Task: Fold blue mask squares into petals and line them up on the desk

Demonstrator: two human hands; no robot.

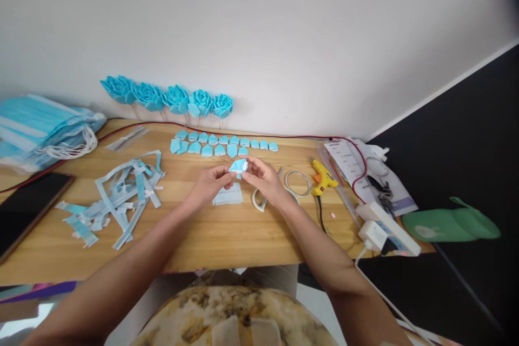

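Observation:
My left hand and my right hand meet above the wooden desk. Both pinch one small folded piece of light blue fabric between their fingertips. Just below it lies a small stack of blue fabric squares. Beyond the hands, two rows of several folded blue petals lie on the desk. Several finished blue fabric roses lean against the white wall.
Cut blue strips pile at the left, near a dark phone and a stack of face masks. Scissors, a tape roll, a yellow glue gun, papers and a power strip lie at the right.

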